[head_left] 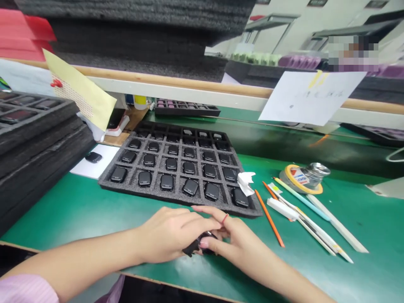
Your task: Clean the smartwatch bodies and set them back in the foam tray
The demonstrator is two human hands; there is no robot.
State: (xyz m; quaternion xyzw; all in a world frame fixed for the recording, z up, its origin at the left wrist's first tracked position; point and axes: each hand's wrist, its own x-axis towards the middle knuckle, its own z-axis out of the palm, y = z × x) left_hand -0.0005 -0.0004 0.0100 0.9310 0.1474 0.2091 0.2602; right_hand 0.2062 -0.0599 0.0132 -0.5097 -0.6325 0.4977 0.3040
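Note:
Both my hands meet over the green table (78, 210) near its front edge, closed round one small black part (197, 245). My left hand (170, 233) wraps it from the left; my right hand (235, 240) pinches it from the right, with a red band on one finger. Just beyond them lies a black foam tray (181, 166) whose cells hold several dark square parts.
A stack of black foam trays (34, 155) rises at the left. To the right lie an orange pencil (269, 219), white and teal sticks (303, 200), a tape roll with a small glass jar (304, 179) and a crumpled white tissue (246, 182). A white sheet with one loose black part (94, 157) sits left of the tray.

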